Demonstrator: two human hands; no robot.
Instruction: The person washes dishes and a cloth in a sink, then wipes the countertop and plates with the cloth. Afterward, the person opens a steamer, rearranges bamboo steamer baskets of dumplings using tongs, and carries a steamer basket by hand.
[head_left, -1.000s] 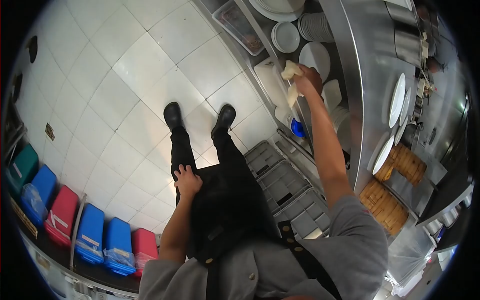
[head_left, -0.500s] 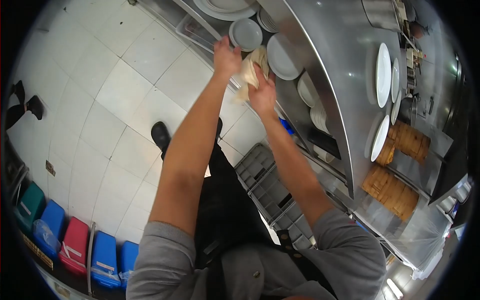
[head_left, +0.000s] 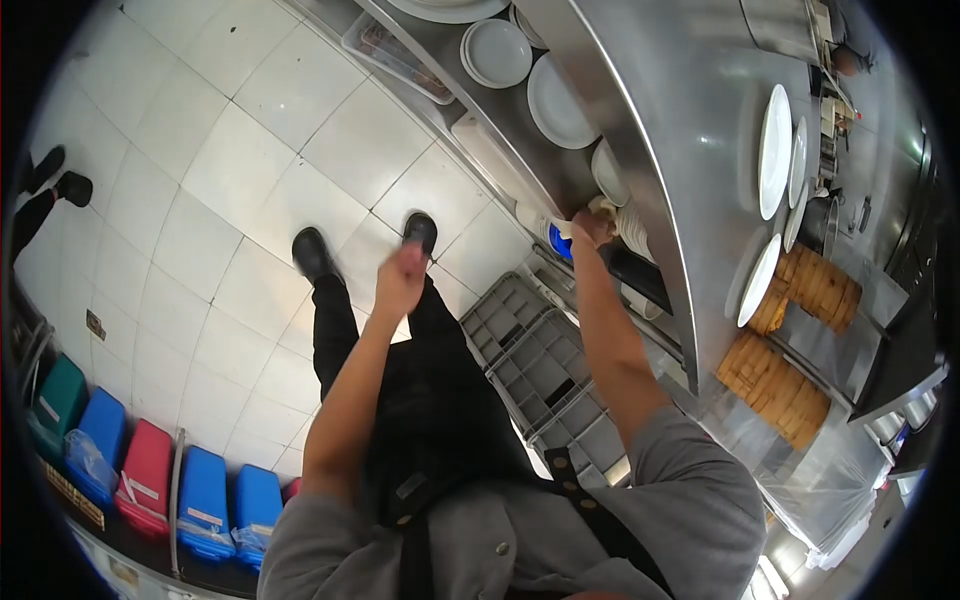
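My right hand (head_left: 594,230) reaches onto the shelf below the steel counter, closed on a cream cloth (head_left: 602,206). Beside it is a stack of white dishes (head_left: 633,232) standing on edge. Farther along the same shelf lie a large white plate (head_left: 560,100) and a smaller stack of round plates (head_left: 498,53). My left hand (head_left: 402,278) is held over the floor in front of my legs, away from the shelf. Motion smears its fingers, so I cannot make out their pose.
Grey plastic crates (head_left: 545,365) stand by my right leg. White oval plates (head_left: 774,150) and bamboo steamers (head_left: 775,388) are on the steel counter (head_left: 690,130). Coloured lidded bins (head_left: 205,500) line the lower left. Another person's shoes (head_left: 72,188) are at the far left.
My left hand has left the shelf edge and drawn back towards my body. My right hand has moved along the shelf with the cloth, from the flat plates to the upright dishes.
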